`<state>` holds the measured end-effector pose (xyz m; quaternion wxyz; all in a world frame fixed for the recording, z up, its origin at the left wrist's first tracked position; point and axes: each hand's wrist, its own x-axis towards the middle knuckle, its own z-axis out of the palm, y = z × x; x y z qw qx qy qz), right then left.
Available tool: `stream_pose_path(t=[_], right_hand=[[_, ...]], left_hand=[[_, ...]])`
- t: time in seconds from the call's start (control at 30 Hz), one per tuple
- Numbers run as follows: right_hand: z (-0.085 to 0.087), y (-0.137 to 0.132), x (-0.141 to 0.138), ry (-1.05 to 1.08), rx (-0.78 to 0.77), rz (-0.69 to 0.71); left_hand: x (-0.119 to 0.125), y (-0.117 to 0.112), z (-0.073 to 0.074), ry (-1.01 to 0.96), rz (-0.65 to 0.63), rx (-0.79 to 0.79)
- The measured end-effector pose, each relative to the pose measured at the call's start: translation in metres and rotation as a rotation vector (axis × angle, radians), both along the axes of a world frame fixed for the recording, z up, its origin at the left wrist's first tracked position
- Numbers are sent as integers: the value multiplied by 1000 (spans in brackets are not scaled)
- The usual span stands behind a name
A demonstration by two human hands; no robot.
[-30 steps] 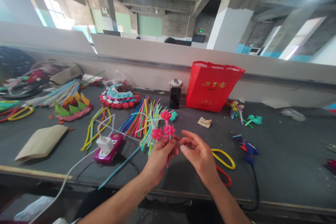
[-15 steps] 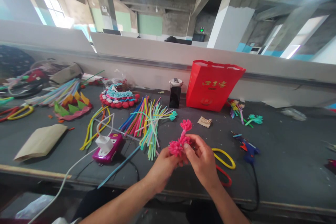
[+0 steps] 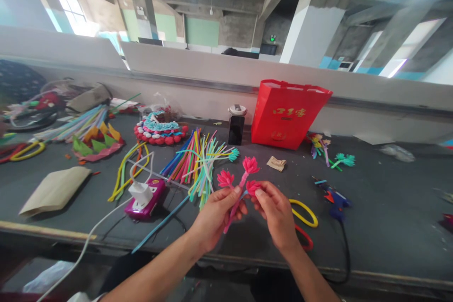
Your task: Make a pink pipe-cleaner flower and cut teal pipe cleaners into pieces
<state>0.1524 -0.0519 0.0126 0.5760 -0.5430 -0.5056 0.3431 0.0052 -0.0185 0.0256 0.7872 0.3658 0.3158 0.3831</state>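
Observation:
Above the front of the table, my left hand point(image 3: 221, 212) is closed round the pink stem of a pipe-cleaner flower sprig point(image 3: 244, 180). Three pink fuzzy blooms top it: one at the left, one upright in the middle, one at the right. The stem's lower end pokes out below my left fingers. My right hand point(image 3: 276, 210) pinches the right-hand bloom point(image 3: 252, 187) between thumb and fingers. A short light-blue piece shows between the hands beside the stem; what it belongs to is partly hidden. Just behind lies a spread of coloured pipe cleaners point(image 3: 198, 163).
A blue glue gun point(image 3: 336, 200) with a black cord lies right, near a yellow loop point(image 3: 305, 213). A red bag point(image 3: 290, 115) and a phone point(image 3: 236, 130) stand behind. Left are a purple power socket point(image 3: 150, 203) with a white plug and a brown paper packet point(image 3: 56, 191).
The pink blooms, bunched together before, are now spread apart, with the left one and the stem in plain view. My left hand has shifted slightly left and up.

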Motion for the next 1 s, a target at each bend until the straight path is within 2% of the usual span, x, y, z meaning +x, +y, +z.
stream_pose_path(t=[0.1,0.23,0.4,0.67,0.8,0.9,1.0], right_hand=[[0,0,1,-47,-2,7],[10,-1,2,-99,11,34],[13,0,3,26,-42,70],[5,4,6,-52,-53,48],[4,5,6,-33,-85,18],[4,6,6,-23,-108,52],[4,5,6,-25,-105,92]], left_hand=[[-1,2,-1,39,29,-13],[0,2,-4,80,65,23],[4,-2,-9,162,41,112],[4,-1,-5,11,16,-66],[3,-1,-5,17,22,-40],[4,-1,-8,19,27,-3],[5,0,-10,30,18,-31]])
